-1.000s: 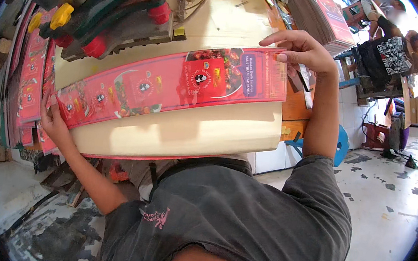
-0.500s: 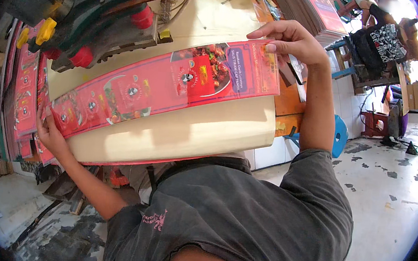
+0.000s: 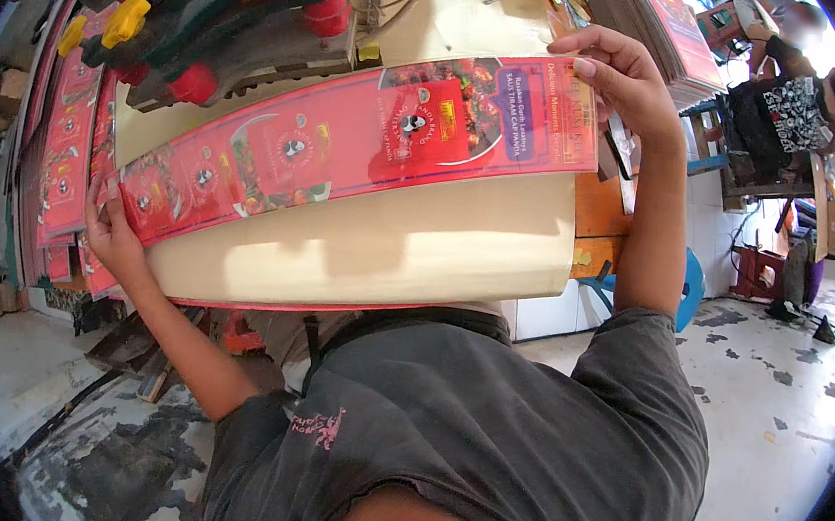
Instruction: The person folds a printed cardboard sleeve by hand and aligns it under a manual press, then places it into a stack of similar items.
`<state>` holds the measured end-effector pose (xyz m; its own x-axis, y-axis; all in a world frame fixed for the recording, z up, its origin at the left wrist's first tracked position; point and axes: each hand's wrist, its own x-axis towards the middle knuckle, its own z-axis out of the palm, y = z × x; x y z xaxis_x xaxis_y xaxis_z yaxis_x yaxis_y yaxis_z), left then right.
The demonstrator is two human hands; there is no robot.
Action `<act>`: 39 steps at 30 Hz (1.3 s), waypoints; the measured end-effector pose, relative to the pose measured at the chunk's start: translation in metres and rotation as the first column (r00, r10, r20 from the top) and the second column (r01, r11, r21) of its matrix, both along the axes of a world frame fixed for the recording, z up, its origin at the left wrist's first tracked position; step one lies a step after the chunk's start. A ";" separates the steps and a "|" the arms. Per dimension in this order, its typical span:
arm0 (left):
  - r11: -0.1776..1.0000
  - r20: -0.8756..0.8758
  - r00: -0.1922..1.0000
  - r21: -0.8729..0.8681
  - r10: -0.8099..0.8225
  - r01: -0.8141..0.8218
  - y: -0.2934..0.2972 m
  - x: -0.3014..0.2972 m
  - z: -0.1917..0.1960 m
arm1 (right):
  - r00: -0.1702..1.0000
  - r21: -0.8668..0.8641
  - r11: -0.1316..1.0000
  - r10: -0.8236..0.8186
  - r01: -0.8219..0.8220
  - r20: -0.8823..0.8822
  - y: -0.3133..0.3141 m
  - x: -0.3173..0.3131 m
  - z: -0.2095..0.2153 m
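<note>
A long, glossy red strip (image 3: 347,158) printed with food pictures and round emblems stretches between my hands. At its right end my right hand (image 3: 627,85) is closed, thumb on top at the edge and fingers beyond it. My left hand (image 3: 119,232) pinches the left end near its lower corner. Beneath the strip lies a broad cream sheet or board (image 3: 400,234), whose near side curves down toward my waist. A thin red edge shows along the sheet's near border.
A dark green machine with red knobs (image 3: 193,84) and yellow knobs (image 3: 126,22) stands just beyond the strip. Red printed sheets (image 3: 66,156) are stacked at left, and another stack (image 3: 672,34) sits back right. A blue stool (image 3: 692,287) is by my right elbow. Another person (image 3: 794,91) is farther off.
The whole scene has shifted right and slightly up in the picture. Relative to the cream sheet, the strip's right end sits a little farther right. Both hands keep hold of the strip.
</note>
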<state>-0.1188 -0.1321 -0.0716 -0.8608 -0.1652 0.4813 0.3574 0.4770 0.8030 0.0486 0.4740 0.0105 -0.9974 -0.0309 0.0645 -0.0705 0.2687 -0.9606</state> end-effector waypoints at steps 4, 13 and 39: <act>0.999 -0.037 0.999 0.034 -0.014 0.015 0.006 0.003 0.003 | 0.999 -0.026 0.999 0.039 -0.040 -0.027 0.000 -0.003 -0.001; 0.996 0.004 0.999 0.080 0.047 -0.047 0.002 0.006 0.006 | 0.999 -0.043 0.999 0.006 -0.008 -0.044 0.009 -0.004 -0.012; 0.995 0.048 0.995 -0.044 0.089 -0.087 -0.005 0.006 0.002 | 0.999 -0.046 0.999 -0.026 0.023 -0.045 0.010 -0.004 -0.005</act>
